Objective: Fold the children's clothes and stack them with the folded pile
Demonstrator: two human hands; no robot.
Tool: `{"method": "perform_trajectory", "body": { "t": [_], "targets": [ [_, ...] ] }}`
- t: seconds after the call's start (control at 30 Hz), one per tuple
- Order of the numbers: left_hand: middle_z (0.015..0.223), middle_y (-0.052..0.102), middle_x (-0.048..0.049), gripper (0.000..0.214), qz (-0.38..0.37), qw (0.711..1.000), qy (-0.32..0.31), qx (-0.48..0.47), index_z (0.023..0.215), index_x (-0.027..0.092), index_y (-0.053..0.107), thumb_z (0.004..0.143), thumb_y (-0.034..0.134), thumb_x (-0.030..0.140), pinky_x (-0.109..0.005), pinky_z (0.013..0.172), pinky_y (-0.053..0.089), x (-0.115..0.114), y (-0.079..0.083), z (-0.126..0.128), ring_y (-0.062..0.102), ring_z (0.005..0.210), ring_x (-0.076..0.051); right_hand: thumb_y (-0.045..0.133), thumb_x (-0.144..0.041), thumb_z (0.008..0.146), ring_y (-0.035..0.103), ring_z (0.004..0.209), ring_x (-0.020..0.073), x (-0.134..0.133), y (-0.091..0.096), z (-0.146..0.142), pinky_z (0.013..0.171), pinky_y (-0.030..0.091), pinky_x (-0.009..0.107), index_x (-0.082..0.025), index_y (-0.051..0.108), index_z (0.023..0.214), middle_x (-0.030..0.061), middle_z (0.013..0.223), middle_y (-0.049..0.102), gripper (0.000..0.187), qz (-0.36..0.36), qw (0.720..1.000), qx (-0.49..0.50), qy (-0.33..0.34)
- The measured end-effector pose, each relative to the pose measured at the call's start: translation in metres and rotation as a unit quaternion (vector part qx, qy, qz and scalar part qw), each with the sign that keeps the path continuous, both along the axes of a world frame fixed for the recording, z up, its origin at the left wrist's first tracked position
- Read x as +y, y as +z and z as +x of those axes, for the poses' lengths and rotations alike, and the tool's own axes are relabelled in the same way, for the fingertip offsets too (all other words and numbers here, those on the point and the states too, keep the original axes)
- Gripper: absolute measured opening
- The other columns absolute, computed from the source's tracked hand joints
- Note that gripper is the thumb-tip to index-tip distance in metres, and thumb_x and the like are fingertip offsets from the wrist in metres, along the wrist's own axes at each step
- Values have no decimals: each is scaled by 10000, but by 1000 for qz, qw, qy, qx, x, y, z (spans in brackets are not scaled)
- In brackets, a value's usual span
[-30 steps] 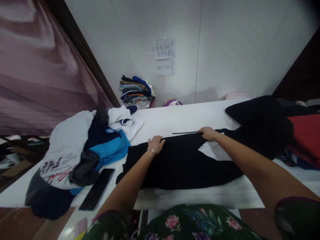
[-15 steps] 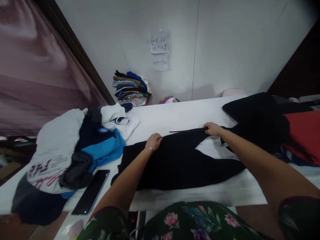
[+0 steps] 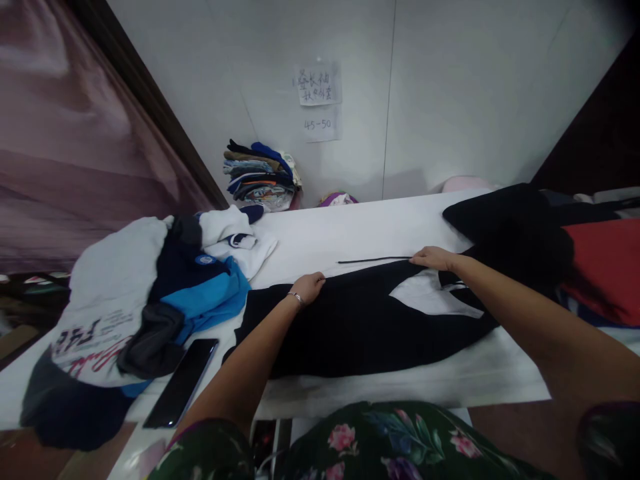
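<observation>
A black garment (image 3: 350,327) with a white inner panel (image 3: 430,293) lies flat on the white table (image 3: 350,233). My left hand (image 3: 307,288) rests on its far edge, fingers lying on the cloth. My right hand (image 3: 433,258) lies further along that same edge, its fingertips next to the end of a thin black strip (image 3: 373,259). Neither hand visibly grips the cloth. The garment's right end runs into a bunched black heap of cloth (image 3: 515,233).
A heap of white, navy and blue clothes (image 3: 200,293) and a black phone (image 3: 181,383) lie on the table's left part. A red garment (image 3: 603,270) lies at the right. A stack of folded clothes (image 3: 261,180) stands against the wall beyond the table, under paper notes (image 3: 317,85).
My right hand has slid to the right along the garment's far edge, uncovering more of the black strip. My left hand has barely moved. The whole view has shifted slightly.
</observation>
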State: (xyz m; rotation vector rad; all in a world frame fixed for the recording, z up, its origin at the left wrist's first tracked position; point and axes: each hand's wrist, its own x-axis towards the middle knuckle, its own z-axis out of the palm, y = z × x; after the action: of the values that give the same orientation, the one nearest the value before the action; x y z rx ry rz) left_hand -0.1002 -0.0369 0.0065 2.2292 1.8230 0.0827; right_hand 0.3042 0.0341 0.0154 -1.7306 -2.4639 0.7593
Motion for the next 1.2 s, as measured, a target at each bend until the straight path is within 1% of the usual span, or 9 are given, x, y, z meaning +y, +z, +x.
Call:
{"method": "perform_trajectory", "body": {
  "t": [0.17,0.3,0.43,0.53,0.63,0.77,1.0,1.1,1.2],
  "targets": [
    [963,689,-62,281,-10,999,15,34,1014,218,628,902,395,329,-286,755,423,12,-8,2,614,886,-196,430,-484,838,620,940,258,8,-9,3,846,440,325,-210,726,921,73,988,703,411,29,998,-44,-23],
    [962,689,-63,285,-14,998,23,53,1027,231,618,905,388,345,-290,738,424,16,-10,3,619,875,-198,401,-397,854,632,886,229,13,-14,10,809,453,293,-192,727,862,71,930,712,385,21,998,-45,-32],
    [966,686,-76,300,-9,998,25,61,1042,226,609,910,370,350,-299,734,424,13,-10,3,621,875,-210,467,-322,788,629,837,219,16,-11,11,760,453,281,-196,724,818,59,870,710,288,21,998,-49,-43],
    [968,687,-71,299,-5,998,19,57,1037,227,612,912,371,353,-293,746,423,9,-8,1,618,889,-207,520,-300,731,624,822,211,14,-5,16,742,452,277,-205,717,873,40,866,705,261,24,998,-44,-48],
    [957,690,-55,299,-6,998,3,56,1023,236,621,913,378,370,-283,751,422,6,-7,0,616,889,-196,553,-342,718,624,804,204,10,0,25,733,460,275,-203,714,873,31,836,703,264,5,998,-20,-62],
    [944,691,-49,280,-13,998,-11,66,1009,236,627,908,395,354,-284,749,421,6,-5,3,617,884,-195,573,-397,722,626,782,208,4,-2,34,726,470,285,-204,712,777,39,792,702,244,-28,996,11,-88],
    [976,687,-70,279,-13,995,-3,99,1031,237,606,919,376,348,-299,749,418,9,-4,6,623,894,-210,559,-402,744,610,747,193,2,-6,26,707,469,273,-195,665,675,41,741,684,243,-47,991,49,-113],
    [1002,682,-84,280,-11,994,1,113,1042,225,595,925,367,337,-301,744,418,12,-4,7,624,908,-214,519,-485,771,606,739,191,-2,-2,23,694,472,274,-194,652,677,45,749,683,334,-62,986,98,-122],
    [1010,678,-89,273,-9,993,-7,120,1040,217,589,927,363,320,-309,743,417,14,-4,9,623,911,-219,468,-538,795,610,735,191,-5,-1,26,691,477,280,-188,652,703,57,778,688,406,-72,977,122,-161]
  ]
}}
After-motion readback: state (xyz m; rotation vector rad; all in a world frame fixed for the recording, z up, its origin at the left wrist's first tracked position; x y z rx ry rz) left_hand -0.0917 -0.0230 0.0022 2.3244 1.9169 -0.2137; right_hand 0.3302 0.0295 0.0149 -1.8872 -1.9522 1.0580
